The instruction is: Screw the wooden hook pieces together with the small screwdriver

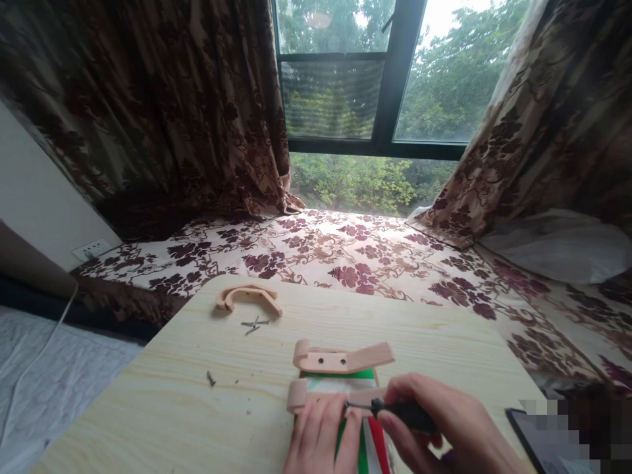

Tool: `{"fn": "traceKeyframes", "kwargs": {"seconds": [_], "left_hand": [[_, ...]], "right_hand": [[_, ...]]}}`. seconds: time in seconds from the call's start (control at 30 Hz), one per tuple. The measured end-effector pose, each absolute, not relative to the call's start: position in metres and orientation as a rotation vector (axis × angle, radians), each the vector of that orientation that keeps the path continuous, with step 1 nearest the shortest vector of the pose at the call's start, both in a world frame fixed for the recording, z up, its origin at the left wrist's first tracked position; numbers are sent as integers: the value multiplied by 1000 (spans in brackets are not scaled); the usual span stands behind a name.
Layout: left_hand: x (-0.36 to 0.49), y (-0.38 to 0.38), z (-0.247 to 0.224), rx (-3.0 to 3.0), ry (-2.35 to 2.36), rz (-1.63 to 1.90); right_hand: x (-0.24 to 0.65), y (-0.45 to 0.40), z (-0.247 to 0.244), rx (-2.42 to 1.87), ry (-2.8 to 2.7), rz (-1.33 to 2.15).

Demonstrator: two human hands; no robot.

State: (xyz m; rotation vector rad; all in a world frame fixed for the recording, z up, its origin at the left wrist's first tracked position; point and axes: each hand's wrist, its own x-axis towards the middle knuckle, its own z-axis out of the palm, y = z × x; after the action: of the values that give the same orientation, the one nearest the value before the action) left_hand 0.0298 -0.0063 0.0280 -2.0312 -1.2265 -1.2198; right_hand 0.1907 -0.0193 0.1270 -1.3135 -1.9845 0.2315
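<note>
My right hand (pixel 444 421) is wrapped round the dark handle of a screwdriver (pixel 412 415), whose thin shaft points left. Its tip meets the nearer curved wooden piece (pixel 297 396), right by my left fingertips. My left hand (pixel 323 434) lies with fingers stretched out over that piece and the board below it. Whether a screw sits at the tip is hidden by the fingers. Underneath is a board striped green, white and red (pixel 363 451). A second curved wooden piece (pixel 358 359), with two dark screw heads or holes, lies across its far end.
Two more curved wooden pieces (pixel 249 296) lie on the pale wooden table (pixel 172 368), at the far left. Several screws (pixel 254 324) are close to them, and a lone screw (pixel 211 378) lies nearer. A dark-edged flat device (pixel 538 438) is at the right.
</note>
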Motion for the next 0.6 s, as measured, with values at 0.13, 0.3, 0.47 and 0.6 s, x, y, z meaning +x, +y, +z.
{"fn": "traceKeyframes", "kwargs": {"seconds": [0.13, 0.3, 0.47, 0.6], "left_hand": [[7, -3, 48, -2342, -962, -822], [5, -4, 48, -2360, -997, -839], [25, -7, 23, -2214, -1173, -1232], [29, -9, 11, -2293, -1230, -1263]], "right_hand": [[190, -17, 131, -1316, -2037, 261], [185, -8, 155, -1377, -2202, 388], [168, 1, 186, -1534, -2397, 402], [160, 10, 191, -1550, -2457, 317]]}}
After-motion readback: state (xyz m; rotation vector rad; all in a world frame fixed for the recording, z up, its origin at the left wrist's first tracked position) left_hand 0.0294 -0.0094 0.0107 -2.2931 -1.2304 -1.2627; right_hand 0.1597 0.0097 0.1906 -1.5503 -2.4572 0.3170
